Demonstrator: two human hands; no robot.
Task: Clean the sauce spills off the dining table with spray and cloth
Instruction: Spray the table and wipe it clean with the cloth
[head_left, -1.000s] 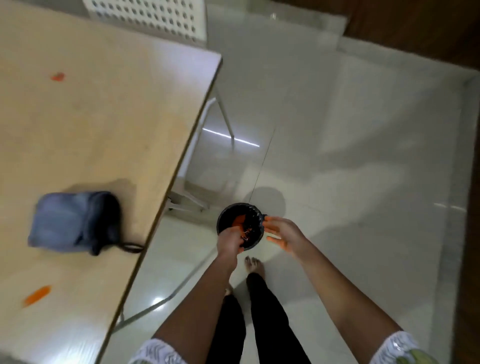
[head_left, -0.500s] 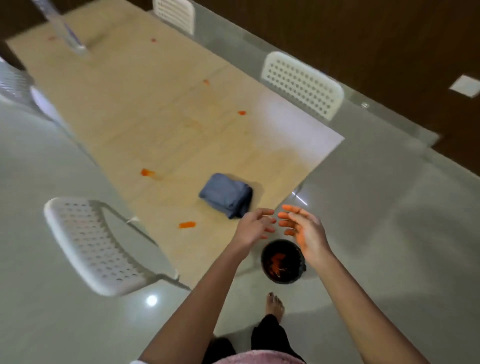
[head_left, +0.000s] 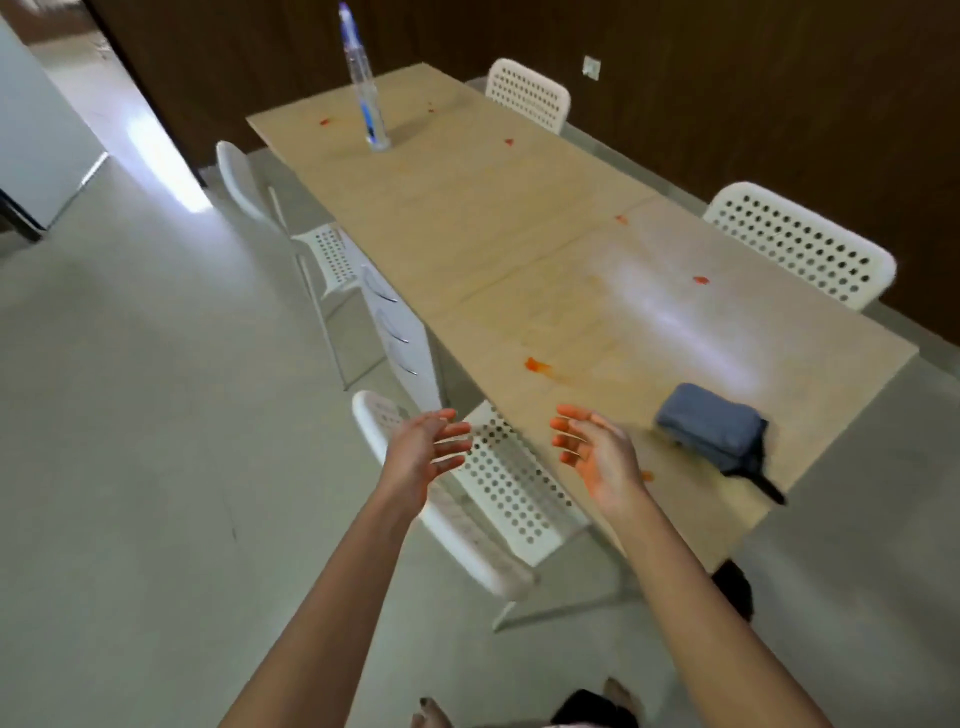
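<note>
White perforated chairs (head_left: 800, 244), pale tiled floor (head_left: 130, 441), dark wood-panelled wall (head_left: 753, 78).

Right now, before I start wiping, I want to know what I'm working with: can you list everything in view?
table: one, light wood, running from near right to far centre
sauce spills: at least seven, orange-red, scattered along the tabletop
cloth: one, blue-grey, folded, on the near right end of the table
spray bottle: one, clear with a blue top, upright at the far end
chairs: four, white and perforated, two on each long side
bowl: one, dark, on the floor under the near table corner, mostly hidden
hands: left hand and right hand, both open, holding nothing, orange smears on the right fingers
</note>
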